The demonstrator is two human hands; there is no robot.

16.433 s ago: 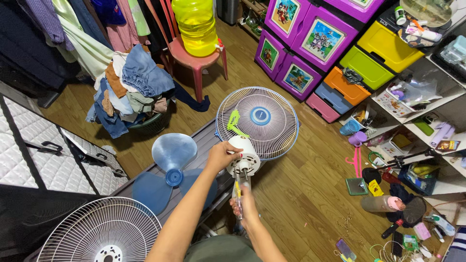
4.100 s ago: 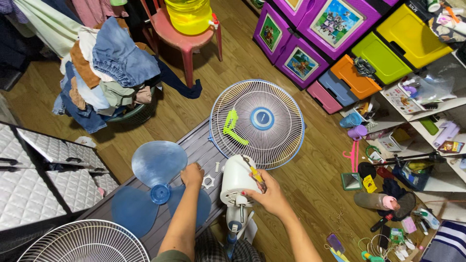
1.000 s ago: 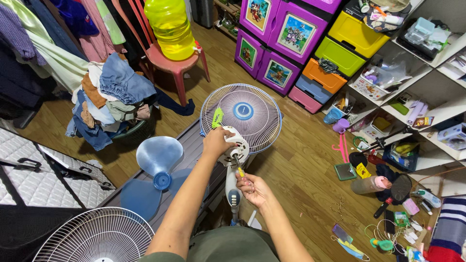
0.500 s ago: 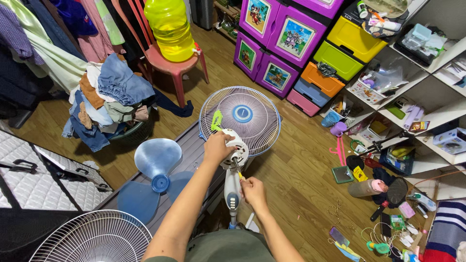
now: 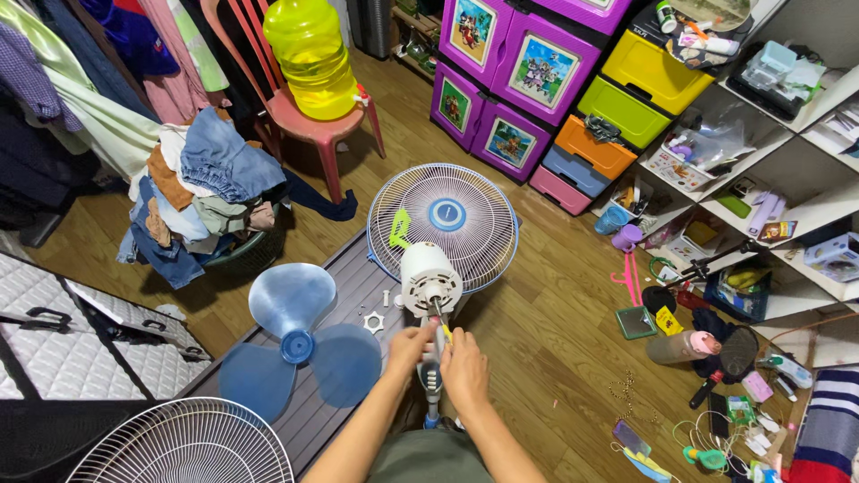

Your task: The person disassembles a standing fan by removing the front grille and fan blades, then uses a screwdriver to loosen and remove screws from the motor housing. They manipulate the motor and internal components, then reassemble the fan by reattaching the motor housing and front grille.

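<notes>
Both hands meet just below the white fan motor housing [image 5: 430,280], which stands upright on its stem above a dark slatted desk [image 5: 344,286]. The left hand [image 5: 409,345] is curled around the stem beneath the housing. The right hand [image 5: 464,369] grips a tool with a yellow handle [image 5: 445,333]; its tip is hidden behind the fingers, so the point of contact cannot be made out. The fan's base is cut off from view by the forearms. Behind the housing lies a round wire guard [image 5: 445,226]. The blue fan blade [image 5: 300,344] rests on the desk to the left. A second guard [image 5: 183,445] is cropped at the bottom edge.
</notes>
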